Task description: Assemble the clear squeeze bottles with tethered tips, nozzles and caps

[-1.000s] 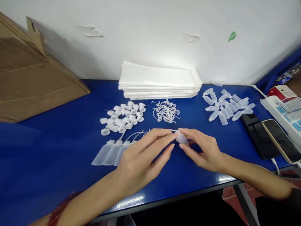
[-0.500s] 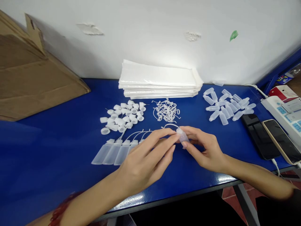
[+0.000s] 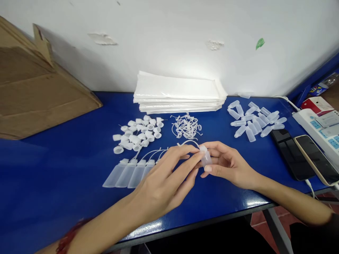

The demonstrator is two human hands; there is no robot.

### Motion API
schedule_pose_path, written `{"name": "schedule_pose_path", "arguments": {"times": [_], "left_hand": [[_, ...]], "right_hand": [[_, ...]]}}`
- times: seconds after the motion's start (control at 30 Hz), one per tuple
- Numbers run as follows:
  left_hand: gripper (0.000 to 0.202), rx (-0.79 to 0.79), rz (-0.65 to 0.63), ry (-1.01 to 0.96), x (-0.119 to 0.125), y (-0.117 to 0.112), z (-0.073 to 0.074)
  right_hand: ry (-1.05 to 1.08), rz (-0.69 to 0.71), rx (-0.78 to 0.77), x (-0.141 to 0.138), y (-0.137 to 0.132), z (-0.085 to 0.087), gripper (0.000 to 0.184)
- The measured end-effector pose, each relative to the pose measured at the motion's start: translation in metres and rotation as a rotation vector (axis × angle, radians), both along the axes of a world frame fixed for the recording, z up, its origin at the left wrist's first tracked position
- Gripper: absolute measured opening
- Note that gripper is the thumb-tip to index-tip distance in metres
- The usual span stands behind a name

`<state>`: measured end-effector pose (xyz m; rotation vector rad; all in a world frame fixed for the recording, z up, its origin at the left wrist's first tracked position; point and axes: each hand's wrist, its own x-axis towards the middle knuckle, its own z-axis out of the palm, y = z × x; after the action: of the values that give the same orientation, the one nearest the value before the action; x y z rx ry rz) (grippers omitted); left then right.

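While the right hand [image 3: 233,171] keeps one small bottle [image 3: 206,161] pinched between thumb and curled fingers, the left hand [image 3: 164,181] has its fingertips up against the neck, half bent, and I can't tell if they're actually gripping. That bottle sits just above the blue table [image 3: 74,169], tilted, frosty see-through plastic, with one thin curved strap [image 3: 188,141] arching off its neck to the left.

Counting the rest: at least four bottles in the lined-up row [image 3: 124,174], same cloudy plastic, flat-bottomed, with skinny curved straps near their necks; the left hand hides the far end. Roughly seventeen loose bottles [image 3: 255,125] lie jumbled at the right, rounded and strapless. The white caps [image 3: 135,137] are hollow stubby cones, maybe two dozen. One pile of loose straps [image 3: 186,126], stringy with little rings, too tangled to count.

Also two phones [image 3: 291,155], one white power strip [image 3: 315,123], one stack of glossy white sleeves [image 3: 177,86] and some creased brown cardboard [image 3: 45,91].
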<state>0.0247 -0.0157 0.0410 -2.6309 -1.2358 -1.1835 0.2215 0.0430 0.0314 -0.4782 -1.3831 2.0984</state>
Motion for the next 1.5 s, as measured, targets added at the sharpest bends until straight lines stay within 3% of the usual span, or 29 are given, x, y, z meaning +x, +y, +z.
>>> {"name": "schedule_pose_path", "arguments": {"times": [0.27, 0.6, 0.97, 1.13, 1.33, 1.5], "left_hand": [[0.034, -0.014, -0.056, 0.066, 0.000, 0.002, -0.006], [0.036, 0.042, -0.064, 0.078, 0.002, 0.003, -0.004], [0.048, 0.040, -0.035, 0.083, 0.002, 0.002, -0.007], [0.042, 0.021, -0.040, 0.011, 0.005, 0.000, -0.002], [0.033, -0.219, -0.018, 0.032, -0.016, -0.013, -0.001], [0.029, -0.288, 0.079, 0.065, -0.045, -0.016, -0.005]], "right_hand": [[-0.148, -0.032, -0.002, 0.000, 0.001, -0.003, 0.022], [-0.225, -0.104, 0.114, 0.003, 0.002, -0.005, 0.027], [-0.189, -0.114, -0.041, -0.001, -0.005, 0.005, 0.032], [-0.217, -0.092, 0.005, -0.001, -0.006, 0.004, 0.030], [-0.366, -0.103, 0.129, 0.001, -0.006, 0.006, 0.023], [-0.395, -0.159, 0.125, 0.004, -0.003, 0.012, 0.021]]}}
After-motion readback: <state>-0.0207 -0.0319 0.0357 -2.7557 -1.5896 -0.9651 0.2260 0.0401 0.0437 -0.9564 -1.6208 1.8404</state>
